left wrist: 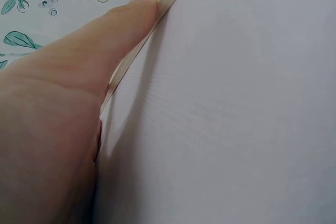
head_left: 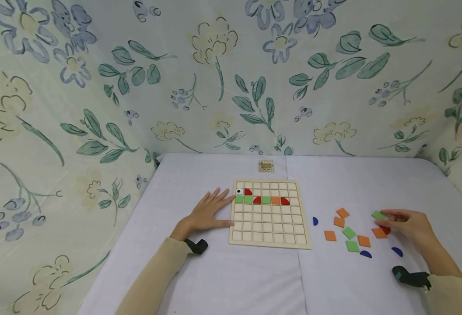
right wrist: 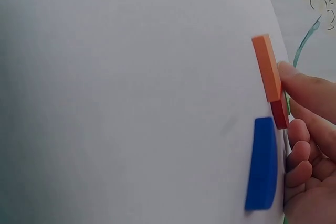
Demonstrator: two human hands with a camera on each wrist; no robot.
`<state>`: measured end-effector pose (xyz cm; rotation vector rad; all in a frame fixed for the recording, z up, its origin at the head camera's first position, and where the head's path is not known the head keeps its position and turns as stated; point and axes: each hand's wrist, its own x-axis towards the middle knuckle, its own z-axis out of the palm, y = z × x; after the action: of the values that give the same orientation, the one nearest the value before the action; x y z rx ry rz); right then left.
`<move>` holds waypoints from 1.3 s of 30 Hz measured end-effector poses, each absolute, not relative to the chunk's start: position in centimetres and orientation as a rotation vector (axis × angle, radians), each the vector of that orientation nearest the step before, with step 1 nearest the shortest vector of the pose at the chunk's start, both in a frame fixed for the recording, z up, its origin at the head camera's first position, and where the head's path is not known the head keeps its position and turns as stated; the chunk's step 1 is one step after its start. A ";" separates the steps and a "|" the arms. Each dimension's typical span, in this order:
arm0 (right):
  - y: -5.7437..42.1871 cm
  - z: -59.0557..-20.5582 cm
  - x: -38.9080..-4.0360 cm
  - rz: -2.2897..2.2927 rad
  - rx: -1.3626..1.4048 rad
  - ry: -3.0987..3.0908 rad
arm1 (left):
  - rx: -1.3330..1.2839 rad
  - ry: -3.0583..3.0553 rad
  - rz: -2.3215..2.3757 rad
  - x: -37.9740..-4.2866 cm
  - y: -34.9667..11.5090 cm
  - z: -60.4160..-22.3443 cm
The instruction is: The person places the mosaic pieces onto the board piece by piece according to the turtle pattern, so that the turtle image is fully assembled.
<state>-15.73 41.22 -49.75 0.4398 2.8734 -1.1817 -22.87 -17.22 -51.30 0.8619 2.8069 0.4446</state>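
Observation:
A wooden grid board (head_left: 268, 225) lies on the white-covered table. In its upper rows sit a round eye tile (head_left: 239, 191), green squares, an orange square (head_left: 275, 200) and red quarter-round pieces. My left hand (head_left: 207, 212) is spread flat at the board's left edge, its thumb (left wrist: 126, 27) against the wooden side. Off to the right, my right hand (head_left: 410, 225) pinches a green square tile (head_left: 378, 215) between thumb and fingers. Just below that hand lie an orange square (head_left: 379, 233) and a partly covered red piece (head_left: 385, 229).
Loose orange squares (head_left: 330, 236), green squares (head_left: 352, 246) and blue rounded pieces (head_left: 366, 254) are scattered between the board and my right hand. Behind the board lies a small patterned card (head_left: 266, 166). A floral curtain (head_left: 223, 78) hangs at the table's far edge.

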 end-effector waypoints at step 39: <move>40.7 -49.5 -16.1 -1.039 0.266 2.989 | 0.861 2.808 0.443 -22.9 -17.2 -51.1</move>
<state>-16.06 40.74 -49.47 0.2657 2.9893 -1.0393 -22.86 -17.17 -51.14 0.8610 2.8076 0.4433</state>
